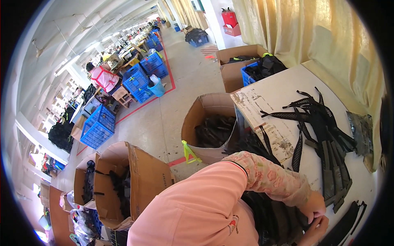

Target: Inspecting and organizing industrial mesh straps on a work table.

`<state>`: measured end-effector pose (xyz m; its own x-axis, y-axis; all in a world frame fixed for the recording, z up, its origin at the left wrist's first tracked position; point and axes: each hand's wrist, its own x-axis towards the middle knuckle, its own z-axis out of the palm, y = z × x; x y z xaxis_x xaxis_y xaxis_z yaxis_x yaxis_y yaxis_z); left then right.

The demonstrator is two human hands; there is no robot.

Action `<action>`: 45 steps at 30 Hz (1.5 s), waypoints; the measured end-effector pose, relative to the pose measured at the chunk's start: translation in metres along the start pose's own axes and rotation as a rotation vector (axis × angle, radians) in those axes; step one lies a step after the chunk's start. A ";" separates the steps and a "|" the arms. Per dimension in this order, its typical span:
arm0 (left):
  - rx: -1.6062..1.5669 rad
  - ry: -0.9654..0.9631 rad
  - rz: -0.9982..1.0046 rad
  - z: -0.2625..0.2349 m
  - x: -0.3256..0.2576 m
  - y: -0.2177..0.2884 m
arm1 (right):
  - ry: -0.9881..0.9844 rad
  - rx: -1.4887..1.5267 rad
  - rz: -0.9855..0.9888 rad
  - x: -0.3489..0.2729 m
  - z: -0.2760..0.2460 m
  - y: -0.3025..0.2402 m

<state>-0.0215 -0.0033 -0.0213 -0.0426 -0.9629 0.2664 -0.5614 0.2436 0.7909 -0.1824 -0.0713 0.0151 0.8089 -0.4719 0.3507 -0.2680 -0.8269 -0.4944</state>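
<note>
Two bare hands meet at the lower right, over the near edge of the worn white worktable. The left hand, coming out of a pink floral sleeve, curls its fingers down, and the right hand lies just beneath it, touching it; both pinch at a black fabric piece from the dark heap at the table edge, though exactly how the fingers grip is hidden.

Just beyond the hands lies a pile of black mesh-and-webbing straps, flat and stiff-looking, some with open netting, fanned across the tabletop. A curved black padded strip lies to the right of the hands. A crumpled clear plastic bag sits at the far right edge.

On the floor left of the table stands an open brown cardboard box filled with black pieces, a yellow-green strip hanging off its front. Nearer, a large open corrugated carton holds more black straps. Behind the table, a blue plastic crate and another brown carton carry dark goods. Stacked blue latticed crates line the aisle at the left, edged by red floor tape. Pale yellow curtains hang at the right.
</note>
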 end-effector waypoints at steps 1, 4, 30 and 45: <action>0.123 -0.019 0.094 0.000 0.000 0.014 | 0.057 -0.002 0.081 -0.001 -0.001 0.004; 0.254 -0.028 0.228 -0.007 -0.007 0.037 | 0.090 0.196 0.278 -0.004 -0.002 0.025; -0.274 0.302 0.118 -0.016 0.010 0.011 | -0.159 1.760 0.281 -0.029 0.015 0.000; 0.053 0.063 -0.345 -0.021 0.007 0.036 | 0.469 0.568 0.183 -0.020 0.009 -0.015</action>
<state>-0.0245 0.0013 0.0207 0.2074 -0.9780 0.0237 -0.5759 -0.1025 0.8111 -0.1899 -0.0463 0.0084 0.4365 -0.7718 0.4624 0.0366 -0.4983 -0.8663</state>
